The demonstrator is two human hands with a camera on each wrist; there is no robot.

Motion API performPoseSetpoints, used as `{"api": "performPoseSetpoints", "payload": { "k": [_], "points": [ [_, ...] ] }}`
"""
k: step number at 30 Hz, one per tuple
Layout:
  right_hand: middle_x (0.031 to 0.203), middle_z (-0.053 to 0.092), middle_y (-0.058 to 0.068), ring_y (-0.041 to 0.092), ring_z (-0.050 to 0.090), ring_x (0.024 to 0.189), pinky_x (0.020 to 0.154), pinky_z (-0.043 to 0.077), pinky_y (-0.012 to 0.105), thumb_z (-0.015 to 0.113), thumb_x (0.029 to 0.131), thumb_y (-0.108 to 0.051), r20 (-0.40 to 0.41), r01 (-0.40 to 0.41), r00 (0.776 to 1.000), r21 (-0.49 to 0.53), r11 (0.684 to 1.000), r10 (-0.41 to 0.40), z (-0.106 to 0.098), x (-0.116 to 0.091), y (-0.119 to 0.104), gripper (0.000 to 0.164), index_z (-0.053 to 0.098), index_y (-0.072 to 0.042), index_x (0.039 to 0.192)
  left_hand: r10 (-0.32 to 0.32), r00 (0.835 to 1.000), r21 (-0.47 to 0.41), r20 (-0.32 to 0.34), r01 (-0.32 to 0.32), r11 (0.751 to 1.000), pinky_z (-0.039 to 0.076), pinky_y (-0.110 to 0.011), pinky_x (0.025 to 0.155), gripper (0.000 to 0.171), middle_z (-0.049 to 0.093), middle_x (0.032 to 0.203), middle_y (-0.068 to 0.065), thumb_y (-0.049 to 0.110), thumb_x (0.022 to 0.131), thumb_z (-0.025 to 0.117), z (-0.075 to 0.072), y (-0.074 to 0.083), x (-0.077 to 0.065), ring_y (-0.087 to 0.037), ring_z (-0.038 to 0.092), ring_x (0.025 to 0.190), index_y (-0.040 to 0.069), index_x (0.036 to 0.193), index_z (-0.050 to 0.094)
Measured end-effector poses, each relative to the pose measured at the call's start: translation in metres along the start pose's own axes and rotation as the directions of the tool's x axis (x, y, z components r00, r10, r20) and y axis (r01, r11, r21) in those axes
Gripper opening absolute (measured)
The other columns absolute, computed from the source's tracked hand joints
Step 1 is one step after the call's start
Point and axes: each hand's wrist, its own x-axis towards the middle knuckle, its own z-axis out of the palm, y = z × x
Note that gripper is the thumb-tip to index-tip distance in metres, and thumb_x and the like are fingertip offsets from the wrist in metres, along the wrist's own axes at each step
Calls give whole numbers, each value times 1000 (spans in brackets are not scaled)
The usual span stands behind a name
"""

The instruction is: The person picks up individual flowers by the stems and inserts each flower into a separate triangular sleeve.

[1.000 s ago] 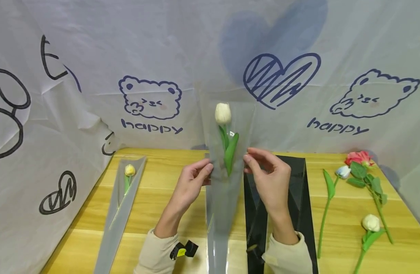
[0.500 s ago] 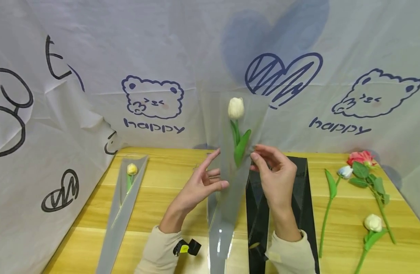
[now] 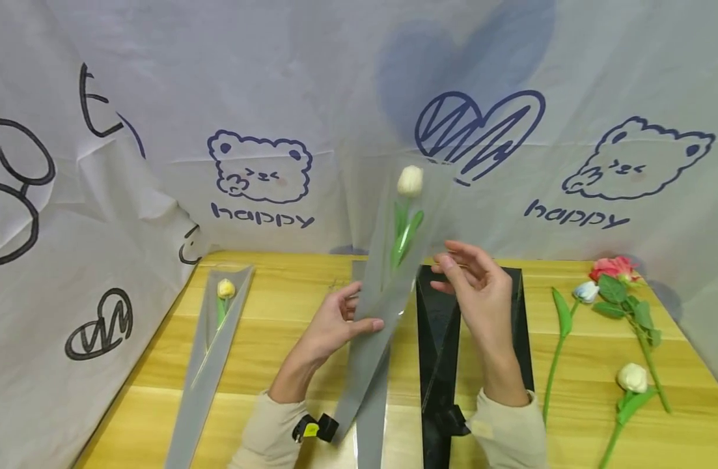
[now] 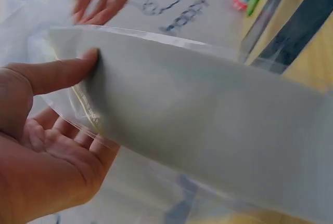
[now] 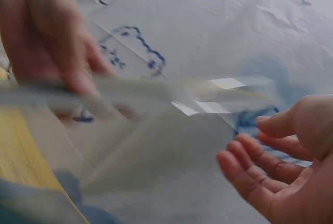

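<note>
A white tulip [image 3: 410,181] with green leaves stands inside a flower sleeve [image 3: 367,358], clear in front and grey lower down. My left hand [image 3: 329,329] holds this sleeve about midway, thumb across the front and fingers behind it. The left wrist view shows the thumb pressing the grey film close up. To the right of the sleeve, my right hand [image 3: 480,296] is raised with loosely bent fingers and holds nothing. In the right wrist view, a gap separates the right hand [image 5: 281,172] from the blurred sleeve. The tulip's stem is hidden by the grey film.
A sleeve with a yellow tulip [image 3: 225,288] lies at left. Beneath the held sleeve lies another grey sleeve [image 3: 373,417]; black sleeves [image 3: 437,365] lie to its right. At right are a pink flower [image 3: 613,268], a blue-white tulip [image 3: 585,292] and a white tulip [image 3: 632,378]. A printed cloth [image 3: 359,78] hangs behind.
The held sleeve has moved right and tilted, its lower end swinging left. My right hand has let go of its edge. My left hand briefly opened, then took hold of the sleeve again.
</note>
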Motion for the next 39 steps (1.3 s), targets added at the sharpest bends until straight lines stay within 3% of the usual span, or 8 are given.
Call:
{"api": "performPoseSetpoints", "payload": {
  "k": [5,10,16,21,26,28,35,39],
  "points": [
    [112,70,16,19,71,95,76,60,29,65,102,-15,-8,-75,997,-168,983,75,-34,1,4,31,66,-2,130,-107,983,-2,-146,108,994,59,-45,81,68,68,122,-28,-9,86,75,-38,-19,-31,-32,71,98,-4,147,48],
    [117,67,20,-1,67,90,75,59,25,64,103,-14,9,-124,991,-361,924,137,-66,0,12,33,63,0,133,-239,929,42,-282,261,965,59,-44,73,68,70,114,-25,-9,85,76,-64,-48,-60,-31,71,90,-5,147,47],
    [124,62,25,10,67,95,74,59,26,60,105,-18,30,-181,972,-537,824,233,-102,-5,22,39,58,2,139,-237,899,200,-370,326,924,59,-42,67,68,72,97,-22,-9,81,80,-71,-66,-66,-29,71,81,-9,141,49],
    [126,62,28,40,67,104,72,60,30,60,105,-19,32,-212,955,-620,755,295,-129,-15,29,40,57,3,139,-177,902,490,-394,369,790,57,-41,64,61,69,96,-16,4,79,87,-70,-65,-66,-26,67,79,-7,131,58],
    [126,62,27,36,70,100,71,60,29,57,107,-23,17,-231,946,-664,712,322,-155,-21,26,44,55,2,142,-208,899,673,-385,428,604,55,-46,74,80,66,97,-19,26,88,84,-73,-47,-70,-32,64,89,-16,142,44],
    [125,62,29,35,71,98,69,59,27,57,107,-24,-3,-237,947,-679,695,320,-164,-22,21,45,54,3,142,-186,912,723,-365,403,561,54,-49,77,79,65,101,-24,29,92,79,-75,-36,-70,-39,63,96,-19,143,42],
    [117,64,34,35,73,85,64,60,36,55,106,-19,-40,-276,924,-759,589,381,-189,-23,19,43,53,12,136,-64,960,744,-273,253,618,56,-44,75,39,70,104,-19,19,99,70,-37,-12,-22,-32,68,93,-11,125,65],
    [112,65,34,31,71,75,61,57,39,55,105,-19,-74,-333,880,-801,498,470,-190,-24,29,41,54,14,130,-100,964,783,-246,258,566,54,-50,91,38,68,113,-29,27,101,68,-4,-17,25,-42,65,107,-11,106,70]
  ]
}}
